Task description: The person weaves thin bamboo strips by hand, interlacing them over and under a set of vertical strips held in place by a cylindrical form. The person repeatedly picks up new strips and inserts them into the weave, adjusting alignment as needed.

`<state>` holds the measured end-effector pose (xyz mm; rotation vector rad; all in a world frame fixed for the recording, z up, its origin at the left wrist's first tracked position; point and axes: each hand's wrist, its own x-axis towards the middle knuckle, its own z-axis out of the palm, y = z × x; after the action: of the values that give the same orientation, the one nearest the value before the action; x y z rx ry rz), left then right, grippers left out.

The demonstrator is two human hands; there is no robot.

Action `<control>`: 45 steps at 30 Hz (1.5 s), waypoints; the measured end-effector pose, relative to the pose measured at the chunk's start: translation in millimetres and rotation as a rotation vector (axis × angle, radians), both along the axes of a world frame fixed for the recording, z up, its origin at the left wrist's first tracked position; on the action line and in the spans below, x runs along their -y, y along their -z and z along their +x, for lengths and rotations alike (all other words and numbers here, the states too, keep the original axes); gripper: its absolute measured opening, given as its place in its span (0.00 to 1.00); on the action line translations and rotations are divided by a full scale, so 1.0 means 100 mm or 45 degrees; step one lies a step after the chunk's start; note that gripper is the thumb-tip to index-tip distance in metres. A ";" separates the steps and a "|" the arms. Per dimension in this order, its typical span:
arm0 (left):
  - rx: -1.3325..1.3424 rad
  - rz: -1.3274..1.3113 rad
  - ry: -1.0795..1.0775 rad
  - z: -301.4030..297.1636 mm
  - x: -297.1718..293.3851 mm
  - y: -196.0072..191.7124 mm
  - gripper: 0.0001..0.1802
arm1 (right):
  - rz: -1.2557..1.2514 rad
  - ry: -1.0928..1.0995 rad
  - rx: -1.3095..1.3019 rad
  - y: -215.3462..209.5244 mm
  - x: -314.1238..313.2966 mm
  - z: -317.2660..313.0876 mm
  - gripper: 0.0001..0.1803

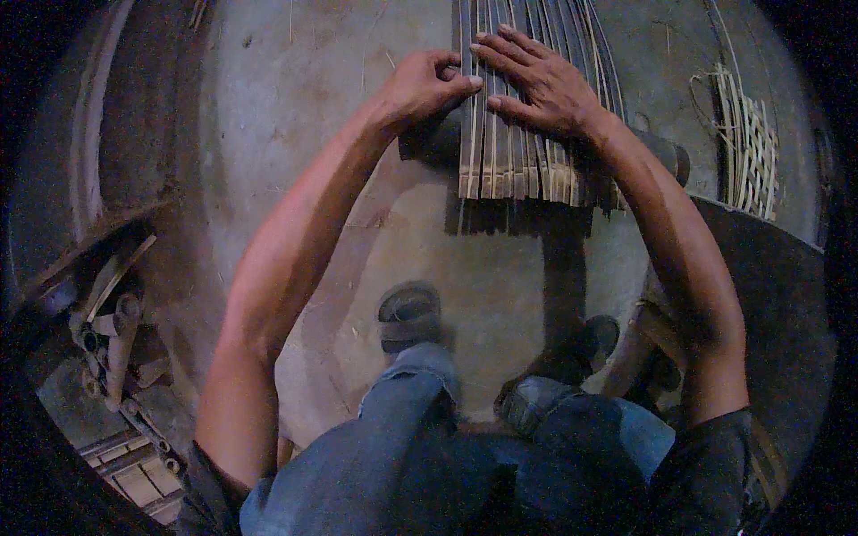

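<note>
A row of long, thin bamboo strips lies side by side in front of me, their cut ends toward me and their far ends running out of the picture. My left hand pinches the outermost strip at the row's left edge between thumb and fingers. Flat across the top of the strips rests my right hand, fingers stretched out and pointing left. Beneath the strips is a dark, round-ended support, mostly hidden by them and by my hands.
On the right lies a piece of woven bamboo with loose strip ends. Several bamboo tubes are piled at the lower left, near a slatted piece. My shod feet stand on the concrete floor. A dark curved panel is at the right.
</note>
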<state>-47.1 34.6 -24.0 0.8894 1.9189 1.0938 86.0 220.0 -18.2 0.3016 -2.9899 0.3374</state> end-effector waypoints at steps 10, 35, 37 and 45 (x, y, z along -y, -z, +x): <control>0.008 0.016 0.058 -0.09 -0.02 0.05 0.29 | 0.017 -0.006 -0.021 -0.02 -0.05 -0.07 0.39; 0.532 0.016 -0.550 -0.26 0.00 0.05 0.18 | -0.034 0.008 0.038 0.00 -0.11 -0.06 0.39; -0.329 -0.138 -0.625 -0.30 0.11 -0.09 0.17 | -0.119 0.020 0.080 0.04 -0.12 -0.05 0.40; 0.115 0.292 -0.933 0.52 0.60 -0.67 0.15 | -0.035 0.078 0.043 -0.13 0.00 -0.02 0.39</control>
<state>4.5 -25.7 42.8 0.2158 2.1211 1.7654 84.4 219.8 -5.1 0.2037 -3.0169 0.3812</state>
